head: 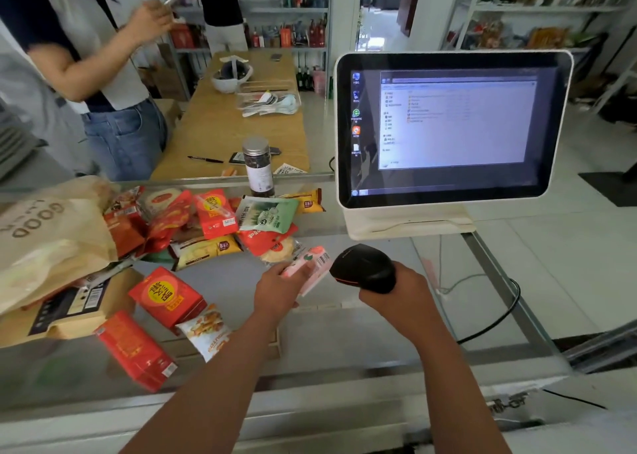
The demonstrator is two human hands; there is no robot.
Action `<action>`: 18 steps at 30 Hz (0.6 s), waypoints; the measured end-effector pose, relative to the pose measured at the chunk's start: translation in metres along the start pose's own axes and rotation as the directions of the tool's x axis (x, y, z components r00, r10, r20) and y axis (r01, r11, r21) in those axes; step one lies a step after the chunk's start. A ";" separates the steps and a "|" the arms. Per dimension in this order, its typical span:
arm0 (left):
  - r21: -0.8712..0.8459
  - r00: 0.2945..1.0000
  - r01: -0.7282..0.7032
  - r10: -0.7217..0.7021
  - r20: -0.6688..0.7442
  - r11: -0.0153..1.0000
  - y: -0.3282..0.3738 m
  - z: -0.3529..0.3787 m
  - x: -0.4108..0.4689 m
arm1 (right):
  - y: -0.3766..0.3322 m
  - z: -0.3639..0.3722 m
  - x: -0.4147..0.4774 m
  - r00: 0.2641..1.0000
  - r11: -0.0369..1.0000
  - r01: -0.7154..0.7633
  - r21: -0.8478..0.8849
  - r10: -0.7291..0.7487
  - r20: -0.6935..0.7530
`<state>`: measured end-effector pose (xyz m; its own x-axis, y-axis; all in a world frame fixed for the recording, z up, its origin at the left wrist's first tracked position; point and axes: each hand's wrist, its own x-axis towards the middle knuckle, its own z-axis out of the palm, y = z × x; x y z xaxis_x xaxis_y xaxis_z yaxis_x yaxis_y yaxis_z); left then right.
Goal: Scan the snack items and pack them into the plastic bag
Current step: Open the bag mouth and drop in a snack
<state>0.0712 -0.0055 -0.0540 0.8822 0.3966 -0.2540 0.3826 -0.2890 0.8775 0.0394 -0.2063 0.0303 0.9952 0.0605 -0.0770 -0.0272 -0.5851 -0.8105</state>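
Head cam: my left hand (275,290) grips a small pink snack packet (307,268), barcode end just beside the black handheld scanner (365,267) my right hand (396,295) clutches, bare glass counter (362,329) below.

Both bare forearms reach forward over the glass counter (344,343); the left hand (281,290) is closed around a small pink packet (306,269), fingers on its near end, palm down; the right hand (396,297), just to the right of it, grips the handle of a black scanner (365,267), whose head points left at the packet.
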 end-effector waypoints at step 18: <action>0.044 1.000 0.010 -0.010 0.003 0.999 0.001 0.001 -0.004 | 0.001 -0.006 -0.008 1.000 1.000 0.016 -0.015 -0.016 -0.006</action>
<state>0.0685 -0.0085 -0.0521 0.8791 0.3966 -0.2645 0.4032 -0.3227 0.8563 0.0324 -0.2118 0.0338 0.9961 0.0650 -0.0603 -0.0097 -0.5963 -0.8027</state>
